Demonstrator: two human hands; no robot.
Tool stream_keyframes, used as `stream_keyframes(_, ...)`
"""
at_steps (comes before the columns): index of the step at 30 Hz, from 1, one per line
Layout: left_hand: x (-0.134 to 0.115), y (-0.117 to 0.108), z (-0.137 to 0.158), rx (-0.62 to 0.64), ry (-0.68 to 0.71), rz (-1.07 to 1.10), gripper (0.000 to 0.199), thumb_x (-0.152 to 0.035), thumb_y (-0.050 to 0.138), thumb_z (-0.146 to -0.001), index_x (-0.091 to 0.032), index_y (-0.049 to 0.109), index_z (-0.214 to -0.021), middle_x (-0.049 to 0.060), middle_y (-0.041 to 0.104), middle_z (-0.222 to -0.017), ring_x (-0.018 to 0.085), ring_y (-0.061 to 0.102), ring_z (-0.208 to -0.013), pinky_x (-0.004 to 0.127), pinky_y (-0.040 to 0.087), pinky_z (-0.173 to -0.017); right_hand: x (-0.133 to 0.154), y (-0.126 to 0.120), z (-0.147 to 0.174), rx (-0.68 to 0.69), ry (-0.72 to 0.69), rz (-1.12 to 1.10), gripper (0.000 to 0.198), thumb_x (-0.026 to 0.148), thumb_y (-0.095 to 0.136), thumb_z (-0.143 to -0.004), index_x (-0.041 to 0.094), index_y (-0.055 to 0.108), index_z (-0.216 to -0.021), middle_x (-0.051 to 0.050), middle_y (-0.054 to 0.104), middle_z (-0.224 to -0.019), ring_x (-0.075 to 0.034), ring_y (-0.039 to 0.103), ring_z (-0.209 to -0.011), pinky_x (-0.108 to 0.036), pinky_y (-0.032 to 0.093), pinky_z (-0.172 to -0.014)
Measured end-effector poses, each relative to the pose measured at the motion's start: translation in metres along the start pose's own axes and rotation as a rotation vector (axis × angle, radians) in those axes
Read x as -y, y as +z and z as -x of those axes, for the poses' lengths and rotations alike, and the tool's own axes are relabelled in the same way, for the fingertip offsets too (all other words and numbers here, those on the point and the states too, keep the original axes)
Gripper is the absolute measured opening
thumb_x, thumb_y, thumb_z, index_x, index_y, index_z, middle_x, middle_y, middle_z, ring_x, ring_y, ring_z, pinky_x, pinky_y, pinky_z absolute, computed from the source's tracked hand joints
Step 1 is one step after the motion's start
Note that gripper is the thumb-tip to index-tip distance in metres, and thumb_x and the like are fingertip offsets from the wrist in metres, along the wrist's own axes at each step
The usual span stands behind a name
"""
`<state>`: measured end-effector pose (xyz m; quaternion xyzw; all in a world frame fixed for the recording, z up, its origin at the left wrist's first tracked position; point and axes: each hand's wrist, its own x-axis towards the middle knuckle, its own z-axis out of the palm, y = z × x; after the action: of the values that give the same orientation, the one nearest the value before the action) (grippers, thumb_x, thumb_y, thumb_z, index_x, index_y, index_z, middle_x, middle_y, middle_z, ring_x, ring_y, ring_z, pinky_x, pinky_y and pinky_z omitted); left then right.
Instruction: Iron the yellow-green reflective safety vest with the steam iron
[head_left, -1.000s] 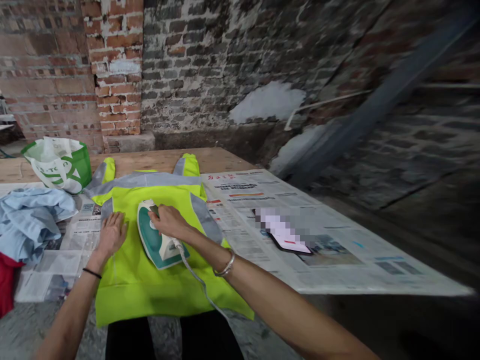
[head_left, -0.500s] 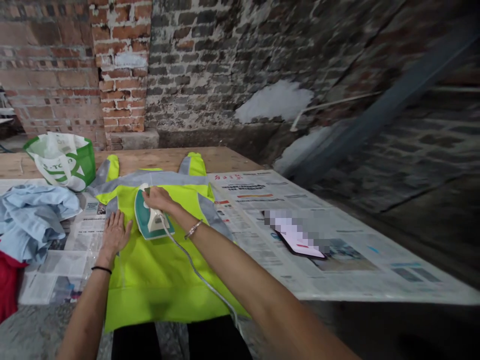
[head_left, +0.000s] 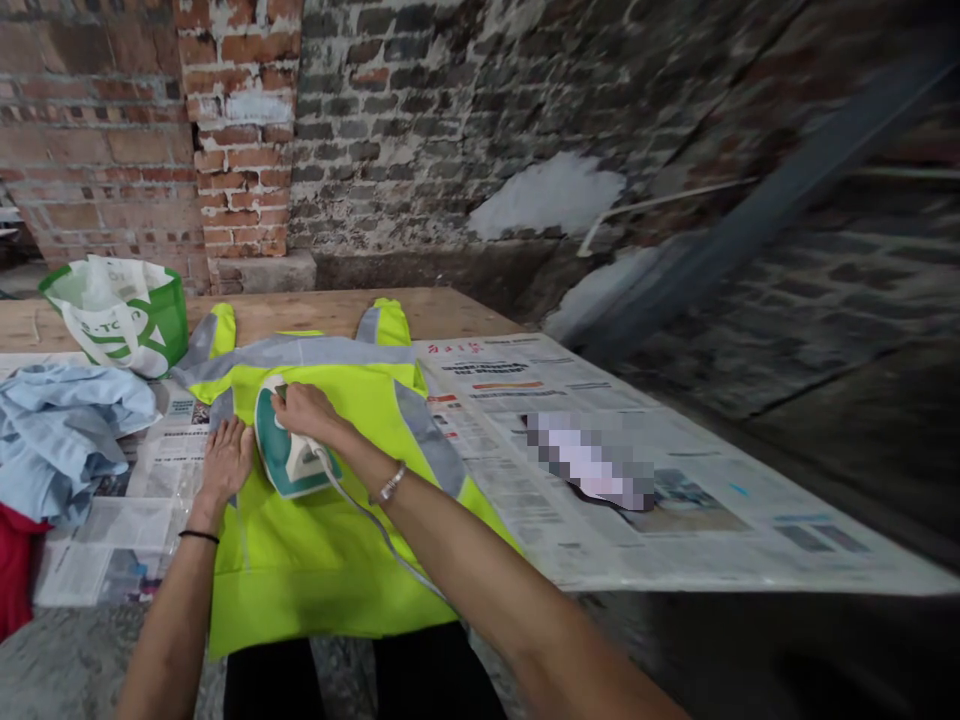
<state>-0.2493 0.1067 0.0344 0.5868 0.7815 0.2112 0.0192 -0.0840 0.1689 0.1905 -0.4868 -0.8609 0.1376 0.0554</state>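
A bright yellow-green sweatshirt [head_left: 330, 540] with grey panels lies spread on the newspaper-covered table, its sleeves stretched toward the wall. My right hand [head_left: 311, 412] is wrapped around the handle of a white and teal clothes iron [head_left: 281, 455], whose soleplate rests on the garment's left half. From the iron's heel a pale cord [head_left: 382, 535] runs toward me, passing under my right forearm. My left hand [head_left: 226, 460] lies flat with fingers stretched on the garment's left side edge, just left of the iron.
Light blue crumpled cloth [head_left: 64, 430] and red cloth [head_left: 16, 570] lie at the left. Behind them stands a green and white bag [head_left: 142, 325]. On the newspaper [head_left: 502, 490] at right lies a phone-like object [head_left: 592, 460], partly blurred out. A brick wall [head_left: 375, 150] rises behind the table.
The iron in my right hand has slid a little to the left and toward me across the sweatshirt. My left hand stays flat near the same spot.
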Motion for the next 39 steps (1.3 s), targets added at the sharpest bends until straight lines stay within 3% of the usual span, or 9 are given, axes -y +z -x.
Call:
stream_keyframes(4,0.003,0.000,0.000,-0.003,0.001,-0.014,0.062,-0.040,0.017,-0.111,-0.014,0.054,-0.153,0.013,0.050,-0.163,0.027,0.042,-0.155,0.052,0.030,-0.130,0.005,-0.006,-0.043,-0.039,0.042,0.006,0.046,0.035,0.040,-0.109,0.011,0.076,-0.126,-0.020,0.077,-0.127,-0.026,0.070,-0.124,-0.026,0.051,-0.093)
stream_keyframes(8,0.004,-0.002,0.000,-0.019,0.033,-0.050,0.062,-0.039,0.019,-0.110,-0.013,0.056,-0.152,0.013,0.050,-0.163,0.027,0.043,-0.155,0.051,0.030,-0.130,0.010,-0.012,-0.055,-0.038,0.049,0.000,0.045,0.037,0.044,-0.109,0.010,0.076,-0.126,-0.021,0.077,-0.126,-0.025,0.073,-0.118,-0.026,0.051,-0.088)
stream_keyframes(13,0.005,-0.004,-0.001,-0.059,0.086,-0.081,0.058,-0.037,0.028,-0.107,-0.011,0.060,-0.148,0.016,0.052,-0.160,0.031,0.045,-0.153,0.054,0.032,-0.128,-0.001,-0.012,-0.017,-0.005,-0.022,0.002,0.044,0.039,0.046,-0.109,0.011,0.078,-0.118,-0.019,0.080,-0.115,-0.025,0.073,-0.117,-0.025,0.051,-0.088)
stream_keyframes(16,0.005,-0.005,-0.003,-0.084,0.110,-0.089,0.058,-0.038,0.032,-0.105,-0.009,0.060,-0.147,0.017,0.052,-0.160,0.033,0.045,-0.153,0.054,0.031,-0.128,-0.018,-0.007,0.021,0.006,-0.072,0.042,0.045,0.038,0.045,-0.108,0.007,0.073,-0.125,-0.022,0.079,-0.115,-0.028,0.073,-0.116,-0.029,0.052,-0.091)
stream_keyframes(22,0.004,-0.006,-0.004,-0.075,0.117,-0.122,0.061,-0.040,0.035,-0.104,-0.005,0.058,-0.148,0.019,0.050,-0.161,0.034,0.046,-0.152,0.053,0.032,-0.128,-0.074,-0.011,0.061,-0.055,0.134,0.096,0.045,0.038,0.043,-0.109,0.007,0.070,-0.128,-0.025,0.077,-0.118,-0.031,0.073,-0.117,-0.033,0.052,-0.093)
stream_keyframes(28,-0.001,-0.014,-0.003,-0.046,0.073,-0.176,0.058,-0.039,0.036,-0.103,-0.010,0.058,-0.149,0.015,0.051,-0.162,0.032,0.045,-0.153,0.051,0.034,-0.128,-0.116,-0.036,0.021,-0.064,0.285,0.022,0.043,0.028,0.043,-0.108,0.006,0.076,-0.123,-0.026,0.077,-0.121,-0.030,0.070,-0.125,-0.030,0.051,-0.097)
stream_keyframes(32,-0.009,-0.032,-0.001,-0.009,0.091,-0.173,0.061,-0.038,0.035,-0.101,-0.004,0.058,-0.147,0.020,0.052,-0.160,0.035,0.046,-0.152,0.053,0.034,-0.127,-0.106,-0.052,-0.001,-0.075,0.301,-0.031,0.043,0.025,0.043,-0.107,0.007,0.073,-0.131,-0.025,0.071,-0.137,-0.029,0.068,-0.129,-0.028,0.052,-0.096)
stream_keyframes(35,-0.008,-0.041,-0.007,0.001,0.115,-0.142,0.065,-0.038,0.031,-0.100,0.003,0.059,-0.142,0.027,0.053,-0.157,0.040,0.047,-0.150,0.059,0.034,-0.125,-0.099,-0.062,-0.006,-0.080,0.291,-0.069,0.037,0.023,0.051,-0.104,0.010,0.076,-0.127,-0.019,0.074,-0.134,-0.023,0.069,-0.127,-0.022,0.052,-0.092)
stream_keyframes(39,0.004,-0.033,-0.024,-0.003,0.075,-0.108,0.069,-0.045,0.028,-0.096,-0.006,0.055,-0.146,0.019,0.051,-0.161,0.036,0.044,-0.153,0.057,0.029,-0.128,-0.099,-0.059,-0.001,-0.086,0.271,-0.116,0.032,0.031,0.061,-0.101,0.013,0.079,-0.120,-0.015,0.079,-0.123,-0.021,0.074,-0.116,-0.019,0.053,-0.085)
